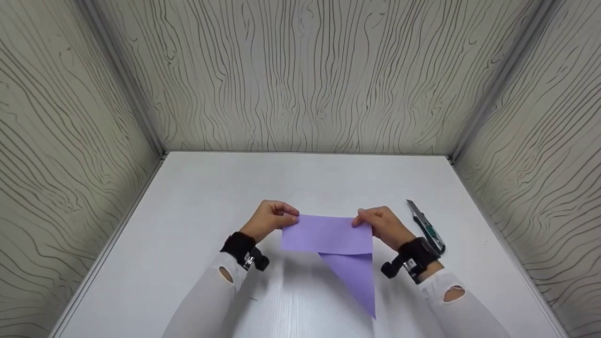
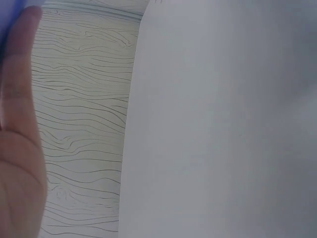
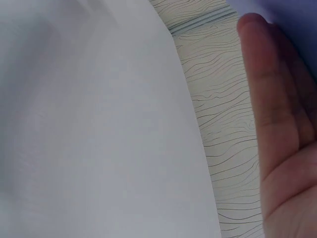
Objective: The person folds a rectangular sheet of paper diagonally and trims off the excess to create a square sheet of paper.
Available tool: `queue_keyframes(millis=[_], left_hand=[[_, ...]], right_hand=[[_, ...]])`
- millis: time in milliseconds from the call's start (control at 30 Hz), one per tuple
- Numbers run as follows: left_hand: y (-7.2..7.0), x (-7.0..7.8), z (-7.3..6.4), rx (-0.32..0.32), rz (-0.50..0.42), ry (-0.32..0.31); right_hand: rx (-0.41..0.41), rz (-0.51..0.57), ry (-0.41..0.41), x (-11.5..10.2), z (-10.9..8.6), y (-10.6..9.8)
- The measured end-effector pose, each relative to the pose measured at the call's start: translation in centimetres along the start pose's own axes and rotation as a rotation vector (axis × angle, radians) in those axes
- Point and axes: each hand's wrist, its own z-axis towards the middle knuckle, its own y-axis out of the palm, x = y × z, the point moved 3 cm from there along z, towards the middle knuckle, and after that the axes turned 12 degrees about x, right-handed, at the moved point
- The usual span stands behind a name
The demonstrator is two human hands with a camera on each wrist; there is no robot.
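A purple sheet of paper (image 1: 327, 234) is held up above the white table, its upper part a folded band and a triangular flap hanging below on the right. My left hand (image 1: 272, 218) pinches the band's upper left corner between thumb and fingers. At the upper right corner, my right hand (image 1: 382, 225) pinches the same edge. In the left wrist view a bit of the purple paper (image 2: 7, 15) shows behind the fingertip. The right wrist view likewise catches the paper (image 3: 297, 22) beyond the fingers.
On the table right of my right hand lies a utility knife (image 1: 426, 227), its blade pointing away from me. Wood-patterned panels (image 1: 300, 80) wall the white table (image 1: 211, 183) at the back and both sides. A small dark mark (image 1: 253, 299) lies near my left sleeve.
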Motion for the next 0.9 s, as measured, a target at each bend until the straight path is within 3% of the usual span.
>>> queue_keyframes(millis=[100, 167, 333, 567, 767, 900], left_hand=[[0.1, 0.2, 0.1, 0.003, 0.006, 0.006], [0.1, 0.3, 0.2, 0.013, 0.021, 0.016], [0.2, 0.9, 0.1, 0.015, 0.072, 0.071], [0.4, 1.7, -0.1, 0.0, 0.092, 0.163], [0.4, 2.0, 0.0, -0.006, 0.119, 0.177], [0.6, 2.2, 0.1, -0.025, 0.191, 0.187]], right_hand=[[0.139, -0.165, 0.011, -0.1, 0.2, 0.0], [0.167, -0.222, 0.014, -0.3, 0.2, 0.0], [0.131, -0.305, 0.03, -1.0, 0.2, -0.4], [0.115, -0.46, -0.042, -2.6, 0.2, -0.6], [0.115, -0.502, -0.08, -3.4, 0.3, -0.5], [0.095, -0.505, -0.103, -3.6, 0.2, -0.7]])
